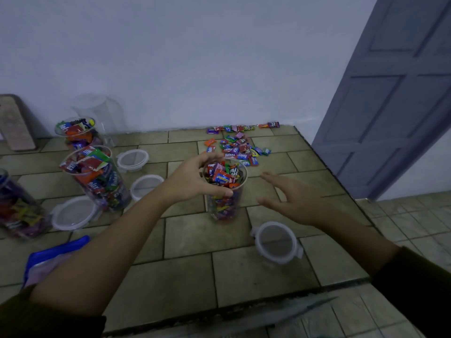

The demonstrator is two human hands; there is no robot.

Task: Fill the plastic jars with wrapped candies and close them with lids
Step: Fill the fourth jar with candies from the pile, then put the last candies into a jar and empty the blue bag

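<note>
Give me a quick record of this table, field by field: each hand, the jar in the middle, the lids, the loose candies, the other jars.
left hand: grips the rim of the middle jar
right hand: open, right of that jar, holding nothing
middle jar: upright, full of candies, no lid
nearest lid: flat on the table, front right of the jar
other lids: three, at the left
loose candies: pile behind the jar
filled jars: three at the left
empty jar: back, by the wall

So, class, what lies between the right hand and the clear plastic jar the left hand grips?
Between right hand and clear plastic jar: only bare tiled tabletop, head view.
</note>
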